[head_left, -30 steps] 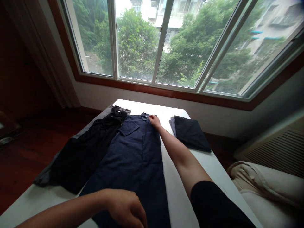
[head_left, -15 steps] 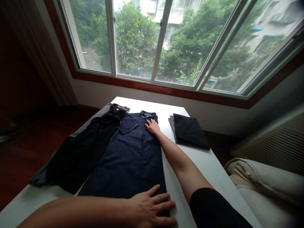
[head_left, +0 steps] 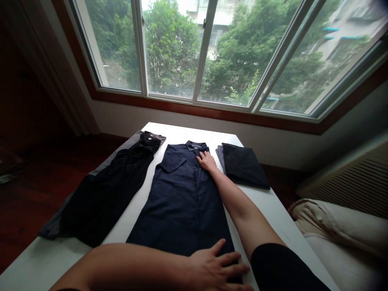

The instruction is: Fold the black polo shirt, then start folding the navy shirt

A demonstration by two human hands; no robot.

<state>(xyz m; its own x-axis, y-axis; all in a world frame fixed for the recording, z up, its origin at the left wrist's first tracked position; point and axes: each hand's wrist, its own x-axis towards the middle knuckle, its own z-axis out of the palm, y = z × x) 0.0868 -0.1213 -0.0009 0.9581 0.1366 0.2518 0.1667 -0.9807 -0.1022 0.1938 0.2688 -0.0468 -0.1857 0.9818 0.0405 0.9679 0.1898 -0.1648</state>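
A navy collared shirt (head_left: 178,202) lies on the white table, folded lengthwise, its collar toward the window and a short sleeve laid across its upper part. My right hand (head_left: 207,161) rests on the shirt just below the collar, fingers spread and flat. Near the hem, my left hand (head_left: 216,266) lies across the shirt's lower right side with its fingers apart, the fingertips reaching past the edge. My left forearm hides part of the hem.
Left of the shirt, black and grey garments (head_left: 106,186) are spread along the table (head_left: 130,216). A folded dark stack (head_left: 245,165) sits at the right edge. Beige rolled bedding (head_left: 342,222) is beyond that edge, and a window (head_left: 194,52) is behind.
Both hands have moved to the right, and the navy shirt has slid with them. A strip of white table now shows between it and the black garment.
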